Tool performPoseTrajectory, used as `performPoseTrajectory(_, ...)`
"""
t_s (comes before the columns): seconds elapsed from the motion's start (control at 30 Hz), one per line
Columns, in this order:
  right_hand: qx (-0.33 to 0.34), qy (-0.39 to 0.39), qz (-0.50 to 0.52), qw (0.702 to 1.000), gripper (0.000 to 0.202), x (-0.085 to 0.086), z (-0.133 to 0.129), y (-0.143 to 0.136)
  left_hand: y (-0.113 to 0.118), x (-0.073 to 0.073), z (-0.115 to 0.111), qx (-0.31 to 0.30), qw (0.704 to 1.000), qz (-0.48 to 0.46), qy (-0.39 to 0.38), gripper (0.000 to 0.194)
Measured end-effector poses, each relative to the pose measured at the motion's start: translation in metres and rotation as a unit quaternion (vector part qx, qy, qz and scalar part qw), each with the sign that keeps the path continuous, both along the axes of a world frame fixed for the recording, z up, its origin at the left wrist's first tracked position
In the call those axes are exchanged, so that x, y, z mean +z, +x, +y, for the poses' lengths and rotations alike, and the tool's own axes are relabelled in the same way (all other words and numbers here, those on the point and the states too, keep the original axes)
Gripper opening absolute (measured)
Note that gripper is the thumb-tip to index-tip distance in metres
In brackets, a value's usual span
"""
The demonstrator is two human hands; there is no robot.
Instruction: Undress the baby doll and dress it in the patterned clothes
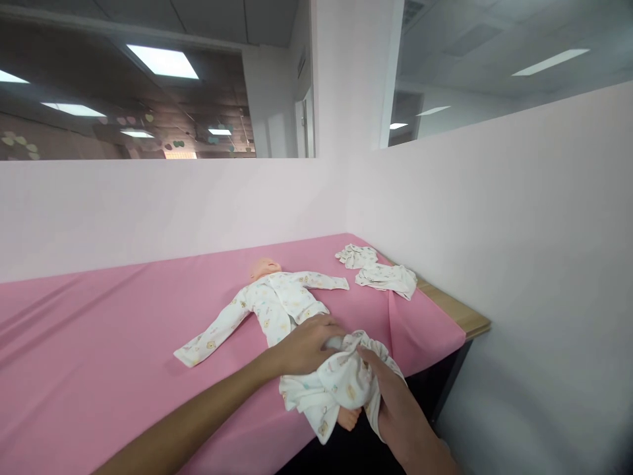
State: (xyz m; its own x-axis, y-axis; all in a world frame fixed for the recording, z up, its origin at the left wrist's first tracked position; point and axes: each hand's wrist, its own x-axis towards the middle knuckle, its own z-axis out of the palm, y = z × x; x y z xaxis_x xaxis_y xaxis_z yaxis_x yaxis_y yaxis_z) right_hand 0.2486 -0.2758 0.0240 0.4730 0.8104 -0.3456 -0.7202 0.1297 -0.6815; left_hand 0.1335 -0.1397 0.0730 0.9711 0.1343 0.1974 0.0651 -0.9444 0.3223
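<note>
A baby doll [266, 268] lies on its back on the pink cloth, wearing a white printed long-sleeved top [277, 305] with both sleeves spread out. White printed baby pants [341, 379] are bunched around its legs at the table's front edge. One bare foot [349, 418] pokes out below the fabric. My left hand [311, 343] rests over the doll's lower body, its fingers curled at the upper edge of the pants. On the other side, my right hand [393, 392] grips the bunched pants, thumb on top. The doll's legs are mostly hidden by cloth.
Two folded white printed garments [386, 280] lie at the back right corner. The pink tablecloth [99, 343] drapes over the front edge, and bare wood [452, 309] shows at the right. Pale walls [519, 231] with windows close in the table's back and right side.
</note>
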Motion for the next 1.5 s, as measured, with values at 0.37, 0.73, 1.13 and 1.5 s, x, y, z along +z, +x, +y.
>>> performPoseTrajectory(0.37,-0.005,0.056,-0.047,0.997,0.026,0.009,-0.013,-0.012,0.007,-0.014,-0.002,-0.013,0.999,-0.026,0.029,0.037)
performPoseTrajectory(0.73,-0.027,0.030,-0.005,0.999,0.037,-0.002,-0.008,-0.012,0.003,-0.027,-0.081,0.138,0.986,-0.085,-0.035,0.026)
performPoseTrajectory(1.13,0.041,0.119,-0.012,0.992,0.030,-0.004,-0.005,-0.006,0.025,-0.030,-0.076,0.195,0.972,0.017,0.131,0.015)
performPoseTrajectory(1.5,0.144,0.109,0.008,0.984,0.029,0.026,-0.014,-0.008,0.018,-0.010,-0.071,0.154,0.979,0.055,0.118,0.017)
